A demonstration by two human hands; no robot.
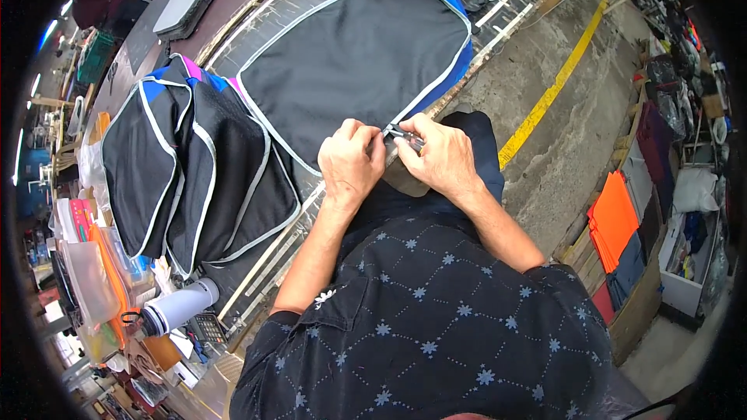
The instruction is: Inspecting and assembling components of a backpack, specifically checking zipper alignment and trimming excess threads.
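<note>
A large black fabric panel [366,54] with a grey zipper border lies on the worktable in front of me. My left hand [352,162] pinches the panel's near edge at the zipper. My right hand [440,157] meets it there, fingers closed on a small dark zipper slider [406,137] at that same edge. Both hands touch at the panel's corner near the table edge.
A stack of similar black panels [194,163] with grey and blue trim lies to the left. A white bottle [180,305], plastic containers and small items crowd the lower left. Orange and dark fabric sheets [615,218] stand on the floor at right, beside a yellow floor line [556,82].
</note>
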